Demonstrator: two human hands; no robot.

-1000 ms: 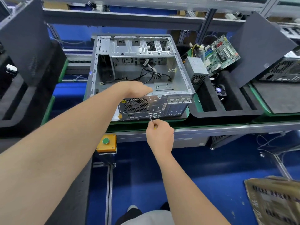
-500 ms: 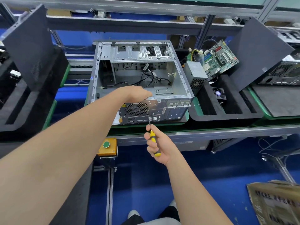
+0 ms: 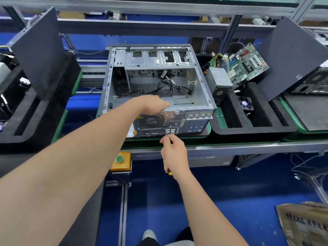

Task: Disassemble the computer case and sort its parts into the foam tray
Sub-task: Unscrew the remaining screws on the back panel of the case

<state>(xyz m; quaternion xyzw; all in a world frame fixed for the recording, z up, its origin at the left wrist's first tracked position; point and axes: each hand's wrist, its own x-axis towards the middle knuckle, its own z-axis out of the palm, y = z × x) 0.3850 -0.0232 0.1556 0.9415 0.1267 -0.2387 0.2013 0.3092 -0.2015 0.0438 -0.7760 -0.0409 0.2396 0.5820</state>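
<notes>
Below, blue floor (image 3: 230, 192) — computer case (image 3: 184, 80) on green bench (image 3: 230, 143)

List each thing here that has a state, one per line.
computer case: side open, facing up, cables inside.
left hand: grips the case's rear edge.
right hand: grips the screwdriver.
screwdriver: tip at the case's rear panel.
foam tray: partly filled.
power supply: removed, standing in the tray.
motherboard: removed, propped tilted at the tray.
fan: removed, lying in a tray slot.

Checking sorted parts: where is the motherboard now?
Head view, upper right: the motherboard leans at the back of the foam tray, beside the power supply.
</notes>
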